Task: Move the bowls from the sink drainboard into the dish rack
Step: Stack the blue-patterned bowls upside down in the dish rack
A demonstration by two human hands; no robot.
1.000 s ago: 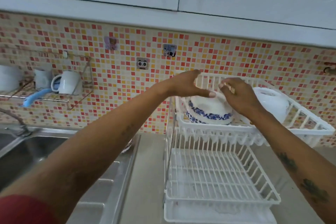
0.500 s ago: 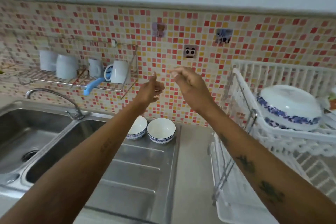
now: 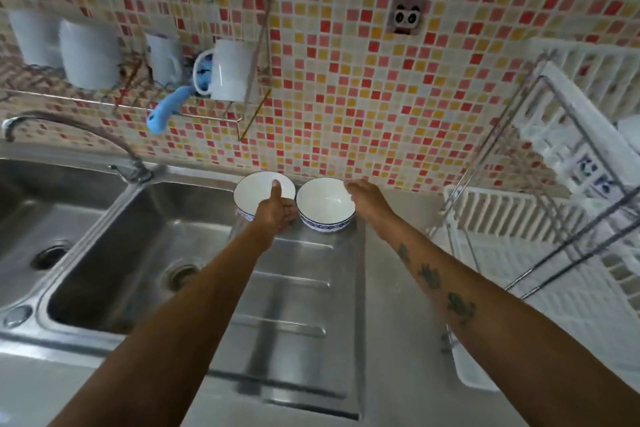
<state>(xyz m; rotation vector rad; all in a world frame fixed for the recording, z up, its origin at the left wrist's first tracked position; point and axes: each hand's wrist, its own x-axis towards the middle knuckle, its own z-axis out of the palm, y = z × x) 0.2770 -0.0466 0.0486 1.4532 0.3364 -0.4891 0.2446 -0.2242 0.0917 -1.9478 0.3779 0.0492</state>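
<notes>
Two white bowls with blue-patterned bands stand side by side at the back of the steel drainboard (image 3: pixel 294 288). My left hand (image 3: pixel 275 210) is on the left bowl (image 3: pixel 258 189), thumb over the rim inside and fingers curled on its outer wall. My right hand (image 3: pixel 367 199) is at the right bowl (image 3: pixel 323 203), fingertips touching its right rim, with no clear grip. The white two-tier dish rack (image 3: pixel 519 215) stands to the right. A blue-patterned bowl (image 3: pixel 590 177) in its upper tier shows only as a blur.
A double steel sink (image 3: pixel 131 253) with a curved faucet (image 3: pixel 69 126) lies to the left. A wire wall shelf holds white mugs (image 3: pixel 230 71) and a blue handle (image 3: pixel 166 111) above the sink. Mosaic tiles back the counter.
Both hands left the bowl set in the rack's upper tier and came left and down to the two bowls on the drainboard. The left hand closed on the left bowl.
</notes>
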